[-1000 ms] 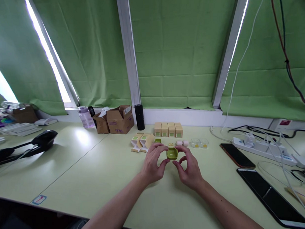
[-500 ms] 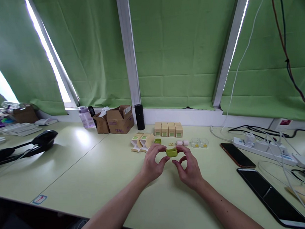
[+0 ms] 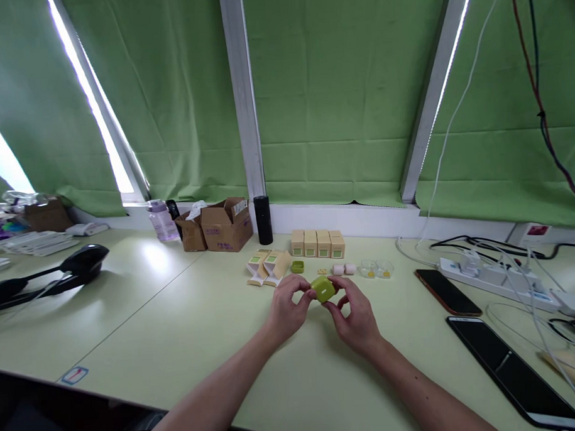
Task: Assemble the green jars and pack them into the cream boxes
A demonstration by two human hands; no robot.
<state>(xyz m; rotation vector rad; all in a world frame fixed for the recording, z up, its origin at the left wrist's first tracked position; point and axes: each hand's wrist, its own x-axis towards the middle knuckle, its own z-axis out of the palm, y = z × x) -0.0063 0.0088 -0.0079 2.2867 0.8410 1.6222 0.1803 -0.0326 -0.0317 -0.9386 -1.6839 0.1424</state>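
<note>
Both my hands hold a small green case [image 3: 323,289] just above the pale green table [image 3: 178,320]. My left hand [image 3: 287,310] pinches its left side with thumb and fingers curled. My right hand [image 3: 356,314] grips its right side the same way. The case looks closed and tilted. Behind it on the table lie a second small green piece [image 3: 297,266], two pink pieces [image 3: 343,269], two clear shells with yellow inside [image 3: 377,270], two open beige cartons [image 3: 268,267] and a row of several upright beige boxes [image 3: 317,244].
Two phones [image 3: 447,292] and a power strip with cables [image 3: 494,275] lie at the right. Cardboard boxes [image 3: 225,226], a black cylinder [image 3: 262,220] and a bottle [image 3: 161,220] stand at the back. A black headset-like device [image 3: 54,277] lies at the left.
The green case showed its open, pale inside a second ago; now its smooth outside faces me. My hands have drawn closer together around it.
</note>
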